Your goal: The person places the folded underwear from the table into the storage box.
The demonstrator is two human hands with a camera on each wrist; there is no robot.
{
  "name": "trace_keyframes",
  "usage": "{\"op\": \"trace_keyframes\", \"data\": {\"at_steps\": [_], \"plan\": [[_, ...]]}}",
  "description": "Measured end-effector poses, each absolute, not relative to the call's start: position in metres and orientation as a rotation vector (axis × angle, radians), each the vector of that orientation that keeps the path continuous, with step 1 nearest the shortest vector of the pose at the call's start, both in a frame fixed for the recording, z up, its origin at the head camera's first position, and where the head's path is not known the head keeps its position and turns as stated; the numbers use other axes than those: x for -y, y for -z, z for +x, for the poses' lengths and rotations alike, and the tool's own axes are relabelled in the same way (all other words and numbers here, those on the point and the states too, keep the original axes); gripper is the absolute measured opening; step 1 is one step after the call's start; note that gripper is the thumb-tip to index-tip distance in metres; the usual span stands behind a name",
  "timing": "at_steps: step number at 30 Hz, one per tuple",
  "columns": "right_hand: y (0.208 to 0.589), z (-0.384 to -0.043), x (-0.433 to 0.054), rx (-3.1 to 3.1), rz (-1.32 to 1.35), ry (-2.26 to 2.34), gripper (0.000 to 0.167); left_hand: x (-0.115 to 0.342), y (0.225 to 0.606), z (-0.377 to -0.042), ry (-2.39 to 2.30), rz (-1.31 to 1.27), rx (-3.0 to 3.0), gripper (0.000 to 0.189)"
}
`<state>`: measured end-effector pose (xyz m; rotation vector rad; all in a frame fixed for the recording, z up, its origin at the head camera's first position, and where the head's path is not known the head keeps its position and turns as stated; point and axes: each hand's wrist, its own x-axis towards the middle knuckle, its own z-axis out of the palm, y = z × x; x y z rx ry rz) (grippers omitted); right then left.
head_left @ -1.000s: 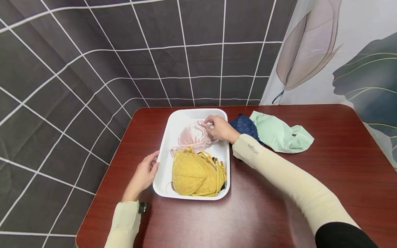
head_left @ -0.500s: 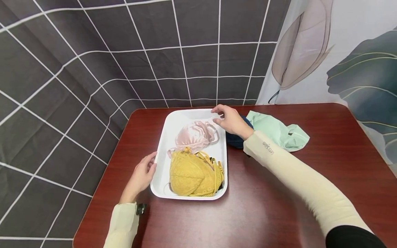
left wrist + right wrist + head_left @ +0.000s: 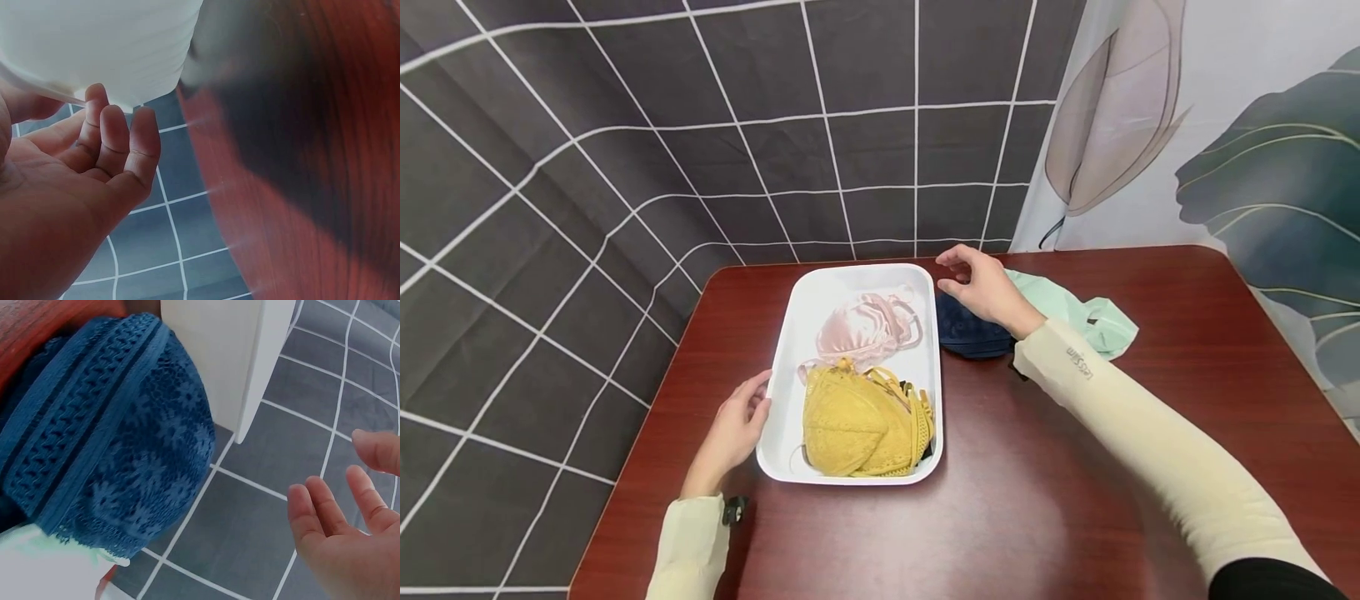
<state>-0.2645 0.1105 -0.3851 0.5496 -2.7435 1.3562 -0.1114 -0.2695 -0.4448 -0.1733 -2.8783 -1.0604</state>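
Note:
A white tray [image 3: 781,417] on the table holds a pink satin bra [image 3: 853,329] at its far end and a yellow lace bra [image 3: 857,425] at its near end. My left hand [image 3: 733,429] is at the tray's left side, its loosely bent fingertips touching the outer rim, as the left wrist view shows too. My right hand [image 3: 988,287], fingers spread and holding nothing, hovers just right of the tray. Under it lies a navy lace bra [image 3: 144,437], partly hidden by the hand in the head view.
Next to the navy bra lies a mint green garment [image 3: 1101,321]. The reddish-brown wooden table [image 3: 1000,517] backs onto a dark grid-patterned curtain [image 3: 865,150], with a leaf-print curtain [image 3: 1225,125] at the right.
My right hand has let go of the pink bra, lifted out over the tray's right rim and moved right above the navy bra. The left hand has stayed at the tray.

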Motion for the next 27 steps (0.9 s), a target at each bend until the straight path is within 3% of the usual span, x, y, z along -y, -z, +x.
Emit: {"op": "trace_keyframes", "data": {"at_steps": [12,27], "plan": [[0.397,-0.256,-0.161,2.746,0.552,-1.235,0.034,0.270,0.444,-0.111,1.096,-0.196,2.856,0.044],[0.419,-0.228,-0.242,2.818,0.214,-1.155,0.034,0.274,0.447,-0.113,1.122,-0.188,2.852,0.043]]}}
